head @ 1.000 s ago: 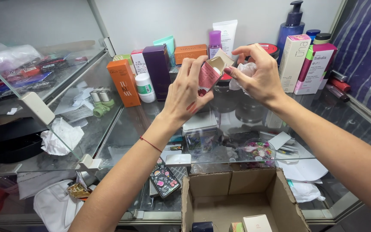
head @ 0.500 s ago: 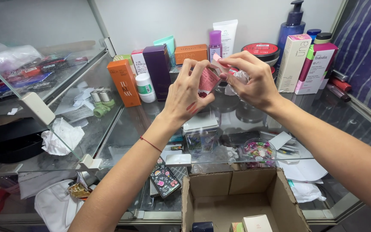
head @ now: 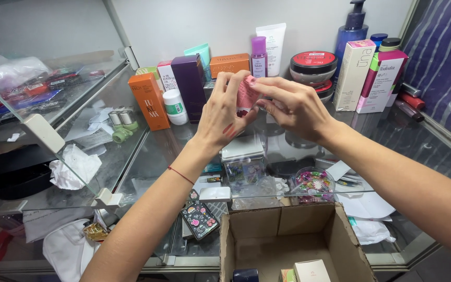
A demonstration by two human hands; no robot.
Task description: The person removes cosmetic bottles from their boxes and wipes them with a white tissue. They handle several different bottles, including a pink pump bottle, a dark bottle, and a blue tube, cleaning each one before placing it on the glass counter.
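We see both hands raised over the glass counter (head: 184, 151), meeting on one small pink carton-like package (head: 246, 96). The left hand (head: 224, 117) pinches it from the left side, thumb and fingers closed around its lower half. The right hand (head: 293, 107) comes in from the right, fingertips pressed together on its upper edge, covering part of it, so we cannot tell its full shape.

Handling, our judgement: the package looks light and thin-walled, likely paperboard, so it would dent if squeezed hard; best held by the flat side faces, lightly, not by the top flap. Surface seems matte, not slippery.

Places relative to the pink package: it is held in the air, clear of the counter, between the two hands and touching both. Just behind it stands a small purple bottle (head: 259, 56) and a white tube (head: 272, 40). To its left, a tall dark purple box (head: 191, 81), then an orange box (head: 148, 100) with a small white jar with green label (head: 175, 106) between them. To its right, a round red-lidded tin (head: 313, 65), further right a tall cream box (head: 353, 74) and a pink-and-white box (head: 381, 79). Well below it, nearest us, an open brown cardboard box (head: 288, 235) with a few small cartons inside. A thin red cord (head: 181, 175) sits on the left wrist.
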